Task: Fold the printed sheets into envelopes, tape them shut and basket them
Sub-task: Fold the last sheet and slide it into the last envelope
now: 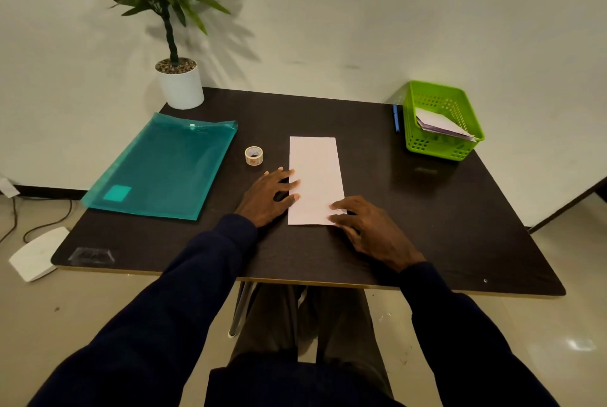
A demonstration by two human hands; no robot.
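Left grip (267, 196): open flat, fingers spread, tips pressing the left long edge of the sheet (315, 173). Right grip (371, 229): open too, fingers only slightly bent, tips resting on the sheet's near right corner; can't tell if the thumb slips under the edge. One sheet, a long narrow strip, lying flat mid desk (410, 216) toward the near edge, print too faint to read. One tape roll (253, 155) just left of the sheet, apart from it. One teal folder (164, 166) along the left edge. One green basket (427, 147) at the far right corner, with folded envelopes (440, 125) inside, count unclear. One blue pen (396, 117) beside the basket. One potted plant (180, 84) at the far left corner, top cut off.
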